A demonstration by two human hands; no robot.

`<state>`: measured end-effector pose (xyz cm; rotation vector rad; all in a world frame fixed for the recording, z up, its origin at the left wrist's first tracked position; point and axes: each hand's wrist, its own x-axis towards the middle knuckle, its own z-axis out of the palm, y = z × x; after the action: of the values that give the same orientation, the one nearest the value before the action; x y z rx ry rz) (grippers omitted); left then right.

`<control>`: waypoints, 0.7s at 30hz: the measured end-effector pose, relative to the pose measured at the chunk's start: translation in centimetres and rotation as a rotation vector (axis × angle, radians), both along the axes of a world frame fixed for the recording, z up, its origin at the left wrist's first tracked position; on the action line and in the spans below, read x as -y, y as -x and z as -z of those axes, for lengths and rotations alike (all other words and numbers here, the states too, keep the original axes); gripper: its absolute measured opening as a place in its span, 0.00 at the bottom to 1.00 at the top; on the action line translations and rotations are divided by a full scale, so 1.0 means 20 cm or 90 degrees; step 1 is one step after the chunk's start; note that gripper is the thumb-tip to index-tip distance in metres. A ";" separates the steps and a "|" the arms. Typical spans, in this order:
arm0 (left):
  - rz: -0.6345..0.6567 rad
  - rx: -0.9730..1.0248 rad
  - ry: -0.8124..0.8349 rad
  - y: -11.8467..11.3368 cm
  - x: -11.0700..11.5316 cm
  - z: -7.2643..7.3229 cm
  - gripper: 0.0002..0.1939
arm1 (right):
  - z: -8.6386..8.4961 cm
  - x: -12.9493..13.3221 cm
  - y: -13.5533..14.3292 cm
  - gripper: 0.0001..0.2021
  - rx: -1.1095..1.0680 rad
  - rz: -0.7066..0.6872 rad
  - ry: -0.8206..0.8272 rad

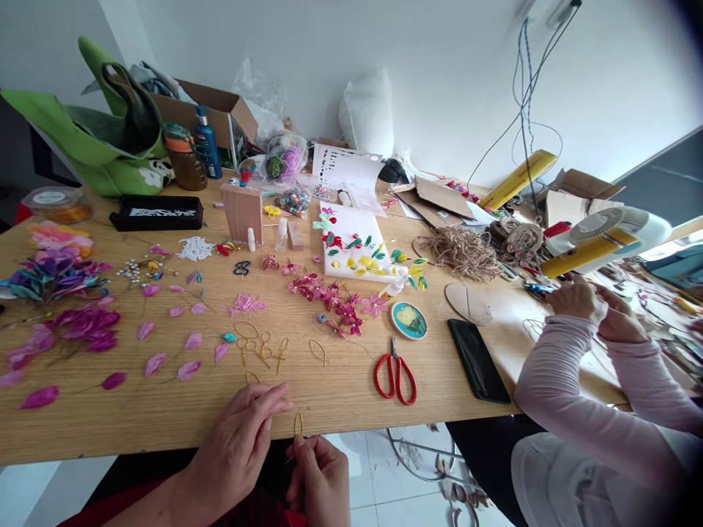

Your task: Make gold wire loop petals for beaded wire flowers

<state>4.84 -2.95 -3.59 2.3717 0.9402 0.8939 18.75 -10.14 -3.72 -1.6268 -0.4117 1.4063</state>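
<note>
My right hand (318, 472) pinches a small gold wire loop (298, 424) between thumb and finger at the table's front edge. The loop stands upright and is shaped like a leaf. Beside it, my left hand (247, 432) rests over the table edge with its fingers stretched out, holding nothing visible. Just beyond lie several more gold wire loops (282, 353), one of them a lone leaf-shaped loop (318, 353). Red-handled scissors (395, 377) lie farther right, blades pointing away from me.
Pink petals (188, 370) spread across the left. A red flower branch (329, 293), a round embroidered piece (408, 320) and a white foam board (351, 241) lie mid-table. A black phone (477, 360) is at right, near another person's sleeves (565, 373). Twine (464, 252) sits behind.
</note>
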 end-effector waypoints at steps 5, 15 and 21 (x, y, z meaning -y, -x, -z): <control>-0.004 -0.010 -0.017 0.00 0.00 0.02 0.27 | -0.01 -0.01 0.00 0.25 -0.003 -0.007 0.004; 0.034 -0.049 -0.012 -0.01 0.01 0.00 0.34 | 0.00 0.00 0.00 0.25 0.011 0.011 0.000; 0.062 -0.122 -0.060 0.00 0.02 0.02 0.29 | 0.00 0.00 0.00 0.26 0.010 -0.004 -0.004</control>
<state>4.91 -3.36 -3.99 2.5951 0.8609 0.6983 18.77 -10.10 -3.77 -1.6340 -0.4311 1.3966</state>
